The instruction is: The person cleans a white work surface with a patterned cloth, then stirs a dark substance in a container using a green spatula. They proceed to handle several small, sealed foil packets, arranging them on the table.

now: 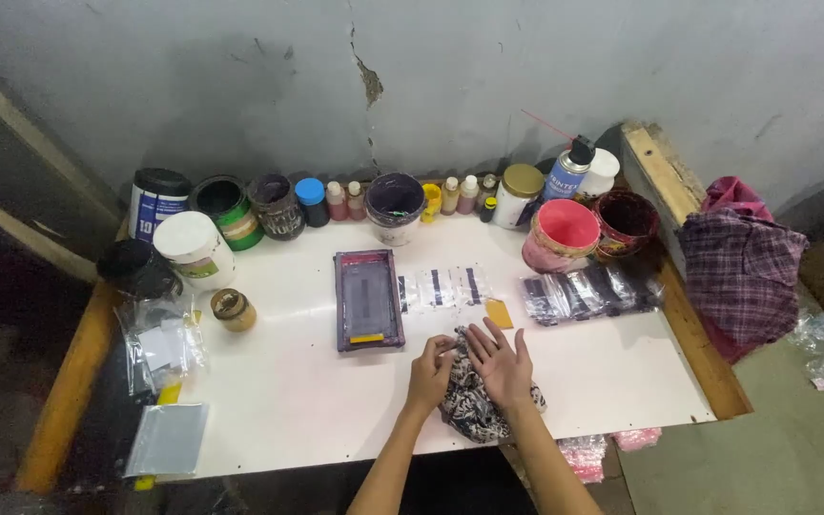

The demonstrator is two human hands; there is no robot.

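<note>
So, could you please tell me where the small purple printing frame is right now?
In the head view, the purple frame lies flat on the white table, left of centre, just left of the small clear packets and up-left of the hands on the patterned cloth.

Both hands are down on a patterned rag (474, 405) on the white table (317, 401): left hand (431, 370) pinching at its edge, right hand (500, 362) spread flat over it. Just beyond sits a purple-stained screen frame (368, 299), with clear packets (441, 286) beside it.
</note>
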